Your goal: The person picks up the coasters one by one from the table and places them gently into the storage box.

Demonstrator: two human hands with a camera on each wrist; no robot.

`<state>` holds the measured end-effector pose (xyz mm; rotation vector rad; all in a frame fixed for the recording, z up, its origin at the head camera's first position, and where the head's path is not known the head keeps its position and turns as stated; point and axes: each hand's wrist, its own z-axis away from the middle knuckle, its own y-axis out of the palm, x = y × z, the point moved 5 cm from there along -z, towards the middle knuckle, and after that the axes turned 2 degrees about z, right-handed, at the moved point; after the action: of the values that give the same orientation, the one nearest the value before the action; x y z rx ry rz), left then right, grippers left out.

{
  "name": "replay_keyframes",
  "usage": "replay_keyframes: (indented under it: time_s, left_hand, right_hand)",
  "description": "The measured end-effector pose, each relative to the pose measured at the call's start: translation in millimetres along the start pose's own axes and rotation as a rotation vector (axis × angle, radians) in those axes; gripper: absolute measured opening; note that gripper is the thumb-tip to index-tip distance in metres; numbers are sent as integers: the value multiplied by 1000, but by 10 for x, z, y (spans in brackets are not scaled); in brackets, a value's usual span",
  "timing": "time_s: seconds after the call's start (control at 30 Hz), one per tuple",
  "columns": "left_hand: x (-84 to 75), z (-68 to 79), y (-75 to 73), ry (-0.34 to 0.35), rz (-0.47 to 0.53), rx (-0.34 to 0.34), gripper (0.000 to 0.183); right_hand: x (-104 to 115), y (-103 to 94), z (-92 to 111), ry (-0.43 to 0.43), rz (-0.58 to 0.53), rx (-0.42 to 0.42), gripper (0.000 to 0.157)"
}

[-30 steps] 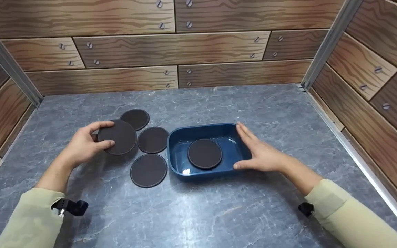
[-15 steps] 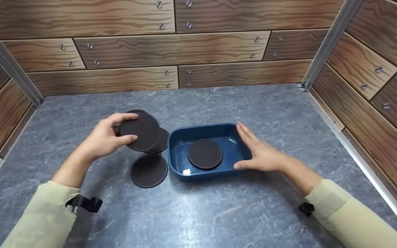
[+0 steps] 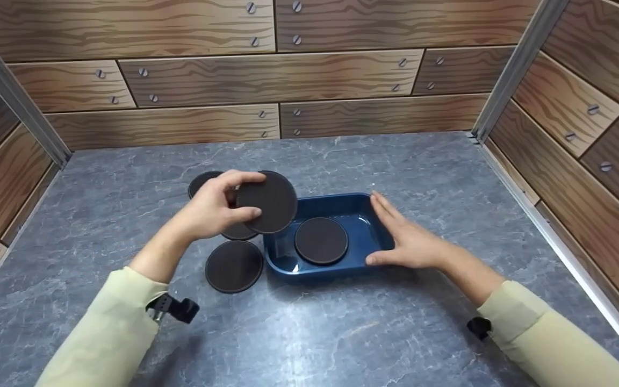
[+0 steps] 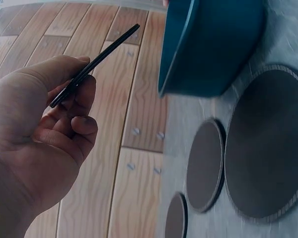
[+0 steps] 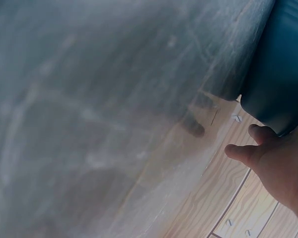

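My left hand (image 3: 210, 207) pinches a round, dark coaster (image 3: 273, 201) between thumb and fingers, over the left end of a blue rectangular container (image 3: 336, 196). Seen edge-on in the left wrist view, the raised coaster (image 4: 111, 49) is thin and tilted. Another coaster (image 3: 321, 241) lies flat on the container's floor. At the container's right end my right hand (image 3: 414, 242) rests with straight, spread fingers, the thumb at the near rim and fingertips by the far corner. Left of the container lie more dark coasters, one (image 3: 234, 266) in full view, two (image 3: 201, 181) partly behind my left hand.
A grey marbled tabletop (image 3: 309, 333) bears everything. Wood-patterned panels (image 3: 196, 80) close off the back and both sides, with metal posts (image 3: 522, 70) at the rear corners. Black camera straps (image 3: 175, 307) sit at the sleeve cuffs.
My left hand has carried its coaster rightward from beside the loose coasters to over the container's left rim. The right hand and the container have stayed in place.
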<state>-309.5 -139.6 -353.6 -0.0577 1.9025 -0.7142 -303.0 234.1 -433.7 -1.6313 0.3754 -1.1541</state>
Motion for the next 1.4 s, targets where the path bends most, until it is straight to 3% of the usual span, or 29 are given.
replay_keyframes:
  time_s: [0.27,0.47,1.0,1.4]
  left_hand:
    - [2,-149,306,12,30,28,56]
    - [63,-218,524,-20,23,62,55]
    - [60,-323,936,51,-157,139,57]
    - [82,-348,1064,48,-447,185,60]
  right_hand:
    - [-18,6,6,1,6,-7,130]
    - [-21,14,1,5,8,0,131]
    - [-13,12,-14,5,0,5,131]
    - [-11,9,-4,8,3,3,131]
